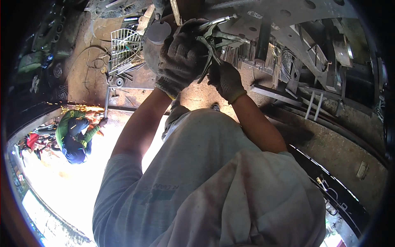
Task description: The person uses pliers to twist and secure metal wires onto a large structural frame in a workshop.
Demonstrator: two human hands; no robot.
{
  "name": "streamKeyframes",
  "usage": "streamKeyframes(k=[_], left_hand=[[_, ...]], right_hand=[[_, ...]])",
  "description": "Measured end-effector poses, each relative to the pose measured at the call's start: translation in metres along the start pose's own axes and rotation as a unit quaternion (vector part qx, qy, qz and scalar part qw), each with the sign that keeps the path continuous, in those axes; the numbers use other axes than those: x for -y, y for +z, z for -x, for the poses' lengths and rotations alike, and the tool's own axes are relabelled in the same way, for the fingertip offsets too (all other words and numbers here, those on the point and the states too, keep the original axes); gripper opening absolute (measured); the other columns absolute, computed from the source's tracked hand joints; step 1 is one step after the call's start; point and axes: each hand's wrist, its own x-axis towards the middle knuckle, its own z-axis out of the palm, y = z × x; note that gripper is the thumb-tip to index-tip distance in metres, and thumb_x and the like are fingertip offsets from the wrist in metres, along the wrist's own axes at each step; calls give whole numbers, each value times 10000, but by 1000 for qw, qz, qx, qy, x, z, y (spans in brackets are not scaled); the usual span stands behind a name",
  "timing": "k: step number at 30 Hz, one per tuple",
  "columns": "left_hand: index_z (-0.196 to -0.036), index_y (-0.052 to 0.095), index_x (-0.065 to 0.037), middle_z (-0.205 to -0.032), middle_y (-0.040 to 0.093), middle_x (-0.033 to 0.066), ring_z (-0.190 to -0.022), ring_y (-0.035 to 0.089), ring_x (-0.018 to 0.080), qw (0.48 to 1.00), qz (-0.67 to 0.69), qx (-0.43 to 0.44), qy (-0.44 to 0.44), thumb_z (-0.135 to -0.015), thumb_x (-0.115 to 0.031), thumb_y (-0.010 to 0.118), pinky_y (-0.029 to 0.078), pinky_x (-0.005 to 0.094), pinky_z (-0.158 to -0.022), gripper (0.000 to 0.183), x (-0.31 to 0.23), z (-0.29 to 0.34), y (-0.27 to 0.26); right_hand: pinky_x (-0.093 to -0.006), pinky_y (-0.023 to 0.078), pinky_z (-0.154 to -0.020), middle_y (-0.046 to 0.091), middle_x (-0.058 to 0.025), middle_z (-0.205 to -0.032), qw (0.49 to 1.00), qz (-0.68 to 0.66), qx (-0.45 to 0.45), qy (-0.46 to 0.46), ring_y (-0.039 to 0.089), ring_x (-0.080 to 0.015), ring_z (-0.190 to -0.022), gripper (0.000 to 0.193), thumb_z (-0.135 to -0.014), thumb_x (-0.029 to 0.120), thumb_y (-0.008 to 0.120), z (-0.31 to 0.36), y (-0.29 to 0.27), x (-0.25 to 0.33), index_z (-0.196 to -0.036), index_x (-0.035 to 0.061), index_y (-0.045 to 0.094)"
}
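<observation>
My left hand (183, 55), in a dark knit glove, is closed, its fingers curled. Its far side meets a metal tool that looks like locking pliers (212, 43), with long handles and a threaded rod. What the left fingers wrap is hidden. My right hand (226, 80), gloved too, lies lower and to the right, its fingers closed round the lower handle of the pliers. Left of my left hand is a round grey metal disc (159, 33). A thin wooden strip (176, 12) rises just beyond that hand.
A white wire rack (123, 46) lies on the floor to the left, near metal rods and a small wheel (119, 82). Perforated steel plate (284, 14) spans the far right. Long metal bars (275, 94) lie along the right. At left, another person (76, 133) crouches beside flying sparks.
</observation>
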Motion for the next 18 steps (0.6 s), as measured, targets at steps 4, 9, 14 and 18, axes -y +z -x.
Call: streamKeyframes(k=[4,9,14,18], left_hand=[[-1141,599,-130,-1144,627,102,-992,607,323,999,-33,-4,12,-721,-196,747,497,478,-814,450,-15,17,-29],[-1140,623,-126,-1148,643,97,-907,647,311,988,45,126,-77,-660,-186,793,518,446,-743,513,-32,73,-55],[-1102,649,-139,-1025,679,88,-719,665,313,966,111,199,-122,-691,-152,776,547,417,-604,430,-48,63,-81],[-1076,666,-113,-905,692,114,-705,674,312,955,71,257,-132,-741,-135,738,553,392,-602,343,-46,78,-90]], right_hand=[[-303,513,-510,561,-70,-661,994,-90,6,55,564,-156,-542,209,-970,199,510,14,3,19,-891,26,598],[-313,473,-439,528,-58,-616,995,-28,34,93,525,-158,-472,222,-938,235,574,17,-22,38,-868,28,610],[-290,439,-434,523,-48,-580,988,-65,71,117,513,-155,-453,227,-967,247,556,38,-12,19,-915,33,609],[-307,491,-535,577,-82,-706,990,-17,127,65,581,-178,-577,299,-1009,284,509,63,16,4,-1103,9,578]])
